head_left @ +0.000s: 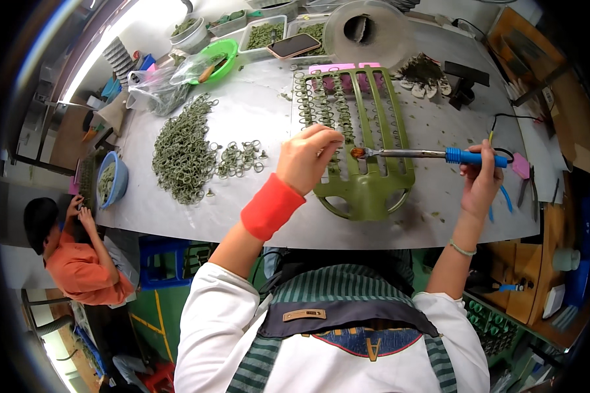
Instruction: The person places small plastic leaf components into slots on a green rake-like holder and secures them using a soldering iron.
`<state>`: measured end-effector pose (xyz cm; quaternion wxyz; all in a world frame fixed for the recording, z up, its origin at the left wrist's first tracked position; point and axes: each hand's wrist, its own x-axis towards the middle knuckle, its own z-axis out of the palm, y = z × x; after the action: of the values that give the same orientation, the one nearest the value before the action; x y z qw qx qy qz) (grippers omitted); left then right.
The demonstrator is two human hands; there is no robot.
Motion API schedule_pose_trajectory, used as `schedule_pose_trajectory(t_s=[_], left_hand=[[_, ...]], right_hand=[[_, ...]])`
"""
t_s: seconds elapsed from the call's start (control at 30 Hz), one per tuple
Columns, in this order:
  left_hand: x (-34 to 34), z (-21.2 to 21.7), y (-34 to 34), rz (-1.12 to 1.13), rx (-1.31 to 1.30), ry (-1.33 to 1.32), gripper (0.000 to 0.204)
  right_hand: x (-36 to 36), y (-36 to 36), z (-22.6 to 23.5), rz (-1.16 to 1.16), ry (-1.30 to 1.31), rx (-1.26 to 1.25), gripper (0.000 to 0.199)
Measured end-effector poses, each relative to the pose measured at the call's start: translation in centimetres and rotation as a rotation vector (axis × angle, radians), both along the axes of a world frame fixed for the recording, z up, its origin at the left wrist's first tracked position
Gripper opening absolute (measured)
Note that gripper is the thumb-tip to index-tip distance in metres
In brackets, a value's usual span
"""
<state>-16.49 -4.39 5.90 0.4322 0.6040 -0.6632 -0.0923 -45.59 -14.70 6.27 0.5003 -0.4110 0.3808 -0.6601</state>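
My right hand (482,180) is closed around the blue handle of a soldering iron (432,154). The iron lies nearly level, and its brownish tip points left, over an olive-green plastic panel (367,196) with long slots. Small dark-green rings (318,98) stand in rows along the slats on the panel's left side. My left hand (306,154) is over the panel's left edge, thumb and fingers pinched together close to the iron's tip. Whatever the pinch holds is too small to make out. To its left lie a heap of green rings (183,150) and a smaller scatter of rings (238,159).
A pink block (344,67) sits under the panel's far end. Behind are tubs of green parts (266,34), a phone (294,46), a green basin (224,55) and plastic bags (157,88). Dirty gloves (425,73) and pliers (534,193) lie right. Another person (82,262) works at left.
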Motion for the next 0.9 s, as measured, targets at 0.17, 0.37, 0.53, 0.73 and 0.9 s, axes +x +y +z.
schedule_pose_trajectory(t_s=[0.17, 0.37, 0.53, 0.73, 0.9], left_hand=[[-0.9, -1.8, -2.4, 0.030, -0.191, -0.357, 0.007], [-0.4, -2.0, -2.3, 0.044, -0.139, -0.418, 0.012], [1.7, -1.6, -2.0, 0.048, -0.059, 0.033, 0.009], [11.1, -4.3, 3.6, 0.575, 0.358, -0.237, 0.022], [10.9, -6.3, 5.1, 0.325, 0.224, -0.274, 0.020]], right_hand=[[1.1, -0.1, -1.0, 0.011, -0.024, 0.029, 0.025], [0.9, 0.4, -0.2, 0.008, -0.011, -0.031, 0.025], [-0.5, 0.3, 0.2, 0.007, -0.017, -0.002, 0.026], [-0.2, 0.7, 0.5, 0.029, -0.006, -0.008, 0.026], [-0.2, 0.9, 0.7, 0.010, 0.021, -0.027, 0.027]])
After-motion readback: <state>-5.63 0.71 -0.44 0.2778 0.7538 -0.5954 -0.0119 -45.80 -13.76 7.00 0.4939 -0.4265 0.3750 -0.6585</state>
